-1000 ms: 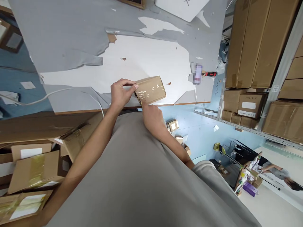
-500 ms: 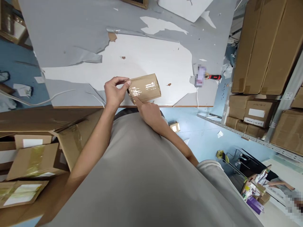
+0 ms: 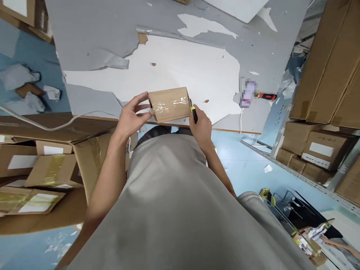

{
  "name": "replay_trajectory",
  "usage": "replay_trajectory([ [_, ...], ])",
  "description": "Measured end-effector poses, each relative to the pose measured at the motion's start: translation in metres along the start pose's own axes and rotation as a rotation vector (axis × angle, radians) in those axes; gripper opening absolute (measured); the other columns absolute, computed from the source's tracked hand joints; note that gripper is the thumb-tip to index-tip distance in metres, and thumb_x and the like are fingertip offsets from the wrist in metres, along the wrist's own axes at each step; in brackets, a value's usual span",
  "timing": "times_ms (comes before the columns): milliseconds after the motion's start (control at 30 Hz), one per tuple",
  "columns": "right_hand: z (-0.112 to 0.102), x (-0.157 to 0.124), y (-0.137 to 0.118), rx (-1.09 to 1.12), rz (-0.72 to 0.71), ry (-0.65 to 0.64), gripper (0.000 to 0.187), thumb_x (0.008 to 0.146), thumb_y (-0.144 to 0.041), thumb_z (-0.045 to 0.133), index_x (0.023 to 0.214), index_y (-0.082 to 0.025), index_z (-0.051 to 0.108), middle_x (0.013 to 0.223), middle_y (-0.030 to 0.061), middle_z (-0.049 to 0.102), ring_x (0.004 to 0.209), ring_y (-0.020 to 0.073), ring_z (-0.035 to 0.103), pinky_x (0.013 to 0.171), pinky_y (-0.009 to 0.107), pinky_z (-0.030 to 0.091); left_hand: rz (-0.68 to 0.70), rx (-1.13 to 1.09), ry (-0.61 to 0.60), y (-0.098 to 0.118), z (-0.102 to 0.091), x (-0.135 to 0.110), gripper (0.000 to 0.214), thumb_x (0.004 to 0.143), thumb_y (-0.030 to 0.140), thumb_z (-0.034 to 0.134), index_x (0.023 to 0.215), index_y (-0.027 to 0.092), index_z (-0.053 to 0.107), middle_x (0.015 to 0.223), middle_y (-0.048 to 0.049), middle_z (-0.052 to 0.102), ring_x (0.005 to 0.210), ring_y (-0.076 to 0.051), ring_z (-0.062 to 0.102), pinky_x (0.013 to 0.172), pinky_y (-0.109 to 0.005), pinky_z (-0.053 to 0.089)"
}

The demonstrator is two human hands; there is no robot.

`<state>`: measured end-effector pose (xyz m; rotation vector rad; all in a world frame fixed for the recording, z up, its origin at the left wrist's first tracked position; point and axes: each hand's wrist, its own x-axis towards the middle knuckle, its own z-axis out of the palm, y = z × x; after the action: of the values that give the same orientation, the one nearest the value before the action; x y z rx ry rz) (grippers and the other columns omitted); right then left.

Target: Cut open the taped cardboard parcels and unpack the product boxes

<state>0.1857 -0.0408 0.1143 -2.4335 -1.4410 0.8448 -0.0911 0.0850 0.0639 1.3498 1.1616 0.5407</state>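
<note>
1. A small box [image 3: 170,105] is held at the near edge of the table [image 3: 92,41], right in front of the grey shirt [image 3: 168,195]. Shiny clear tape [image 3: 160,108] is stuck along its top.
2. The left end of the small box is held by the left hand [image 3: 133,116]. The fingers are spread a bit, with the thumb put at the near corner and a fingertip at the far corner.
3. A knife [image 3: 194,113] with a black and yellow handle is held in the right hand [image 3: 201,125]. The fingers are curled around it, and its tip is pointed along the right end of the small box.
4. It cannot be told for sure whether the small box is rested on the table or held just above it.
5. The grey cover of the table is torn, and a big white patch [image 3: 191,63] is shown under it. A red and black handle [image 3: 267,96] is seen near the right side.
6. At the left, more boxes [image 3: 53,170] are piled inside a big carton [image 3: 95,161]. At the right, tall boxes [image 3: 323,63] are stacked by a metal rack.
</note>
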Motion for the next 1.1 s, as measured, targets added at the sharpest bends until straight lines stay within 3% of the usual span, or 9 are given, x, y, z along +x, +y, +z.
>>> replay_trajectory([
  [267, -0.003, -0.001, -0.013, -0.054, 0.017, -0.096, 0.061, 0.128, -0.036, 0.037, 0.186, -0.026, 0.052, 0.146, 0.0150, 0.080, 0.132, 0.0310, 0.079, 0.109, 0.039, 0.064, -0.010, 0.131, 0.103, 0.006, 0.017, 0.005, 0.086, 0.087, 0.068, 0.094, 0.160, 0.032, 0.067, 0.163, -0.0150, 0.076, 0.133, -0.034, 0.084, 0.120, -0.056, 0.071],
  [367, -0.009, -0.001, -0.018, -0.084, 0.038, -0.156, 0.062, 0.127, -0.036, 0.036, 0.187, -0.026, 0.049, 0.154, 0.0162, 0.077, 0.136, 0.0316, 0.079, 0.111, 0.040, 0.064, -0.009, 0.132, 0.091, 0.008, 0.015, 0.004, 0.088, 0.089, 0.071, 0.090, 0.162, 0.028, 0.066, 0.163, -0.0156, 0.077, 0.127, -0.034, 0.084, 0.120, -0.061, 0.070],
  [467, -0.014, -0.001, -0.019, -0.074, 0.047, -0.176, 0.061, 0.128, -0.037, 0.038, 0.186, -0.025, 0.050, 0.156, 0.0167, 0.078, 0.138, 0.0314, 0.079, 0.114, 0.042, 0.064, 0.016, 0.180, 0.147, 0.015, 0.018, 0.002, 0.084, 0.097, 0.075, 0.084, 0.162, 0.024, 0.067, 0.168, -0.0163, 0.074, 0.145, -0.039, 0.076, 0.126, -0.070, 0.064],
  [567, -0.019, -0.003, -0.018, -0.034, 0.049, -0.161, 0.059, 0.128, -0.035, 0.039, 0.184, -0.023, 0.054, 0.156, 0.0170, 0.079, 0.140, 0.0293, 0.079, 0.116, 0.040, 0.063, 0.193, 0.353, 0.225, 0.034, 0.036, 0.002, 0.069, 0.111, 0.066, 0.075, 0.165, 0.025, 0.067, 0.181, -0.0148, 0.063, 0.174, -0.042, 0.052, 0.145, -0.074, 0.042],
  [667, -0.026, -0.006, -0.020, -0.018, 0.059, -0.134, 0.059, 0.126, -0.030, 0.039, 0.181, -0.021, 0.057, 0.154, 0.0173, 0.079, 0.140, 0.0291, 0.079, 0.117, 0.040, 0.063, 0.365, 0.443, 0.078, 0.052, 0.066, 0.007, 0.054, 0.117, 0.060, 0.067, 0.160, 0.029, 0.072, 0.185, -0.0087, 0.059, 0.183, -0.039, 0.038, 0.154, -0.071, 0.022],
  [800, -0.035, -0.007, -0.024, -0.025, 0.054, -0.131, 0.061, 0.122, -0.026, 0.041, 0.181, -0.020, 0.057, 0.152, 0.0173, 0.077, 0.138, 0.0307, 0.078, 0.118, 0.042, 0.063, 0.393, 0.470, -0.131, 0.053, 0.098, 0.020, 0.046, 0.118, 0.062, 0.060, 0.149, 0.033, 0.077, 0.180, -0.0052, 0.065, 0.183, -0.038, 0.040, 0.154, -0.074, 0.012],
  [967, -0.039, -0.004, -0.036, -0.055, 0.036, -0.171, 0.064, 0.121, -0.025, 0.042, 0.184, -0.023, 0.054, 0.156, 0.0171, 0.074, 0.139, 0.0324, 0.077, 0.118, 0.044, 0.064, 0.376, 0.455, -0.141, 0.038, 0.103, 0.024, 0.045, 0.113, 0.057, 0.067, 0.151, 0.036, 0.077, 0.178, -0.0084, 0.067, 0.184, -0.042, 0.038, 0.153, -0.078, 0.014],
  [1100, -0.040, -0.002, -0.049, -0.137, 0.085, -0.216, 0.061, 0.124, -0.027, 0.040, 0.184, -0.023, 0.052, 0.158, 0.0180, 0.071, 0.138, 0.0329, 0.078, 0.115, 0.044, 0.065, 0.414, 0.462, -0.133, 0.036, 0.103, 0.022, 0.044, 0.118, 0.052, 0.058, 0.152, 0.034, 0.077, 0.179, -0.0097, 0.066, 0.184, -0.040, 0.040, 0.154, -0.075, 0.014],
])
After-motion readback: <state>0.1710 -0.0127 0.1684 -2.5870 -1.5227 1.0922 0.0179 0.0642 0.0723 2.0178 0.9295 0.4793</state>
